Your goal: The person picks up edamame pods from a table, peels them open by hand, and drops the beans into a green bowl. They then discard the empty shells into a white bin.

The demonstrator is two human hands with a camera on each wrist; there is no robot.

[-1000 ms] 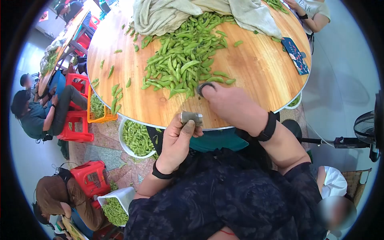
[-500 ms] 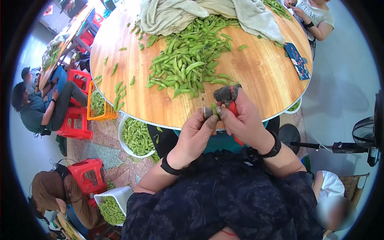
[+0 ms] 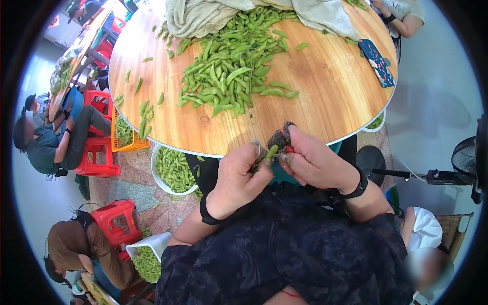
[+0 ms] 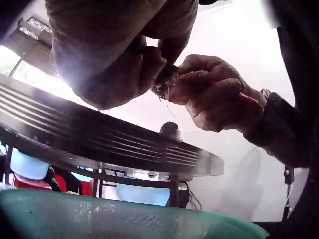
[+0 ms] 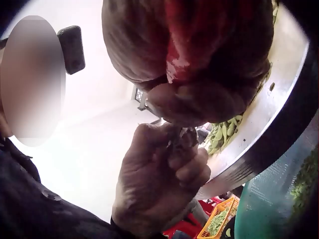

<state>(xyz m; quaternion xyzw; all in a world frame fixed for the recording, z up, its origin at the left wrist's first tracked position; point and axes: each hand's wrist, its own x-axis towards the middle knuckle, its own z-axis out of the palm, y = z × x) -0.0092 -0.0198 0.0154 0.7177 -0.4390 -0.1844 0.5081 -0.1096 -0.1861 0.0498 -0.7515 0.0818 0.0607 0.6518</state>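
Note:
In the head view both hands meet at the table's near edge. The left hand (image 3: 238, 174), a grey wrap on one finger, pinches a green pod (image 3: 272, 151). Close against it on the right is the right hand (image 3: 320, 163), with a dark wrap and something red about its curled fingers; its fingertips are at the pod, and what they hold is hidden. The left wrist view shows the right hand (image 4: 219, 94) touching the left hand's fingertips. Beyond them a heap of green pods (image 3: 223, 71) lies on the round wooden table (image 3: 325, 96).
A grey cloth (image 3: 203, 20) covers the heap's far end. A patterned dark blue item (image 3: 376, 62) lies at the right edge. Below the table are a white tub of pods (image 3: 175, 170) and a teal basin (image 4: 124, 214). A fan (image 3: 463, 157) stands at right.
The right hand has come back from the heap to the left hand, and a pod now shows between them. Since half a second ago both hands have stayed together, shifting slightly.

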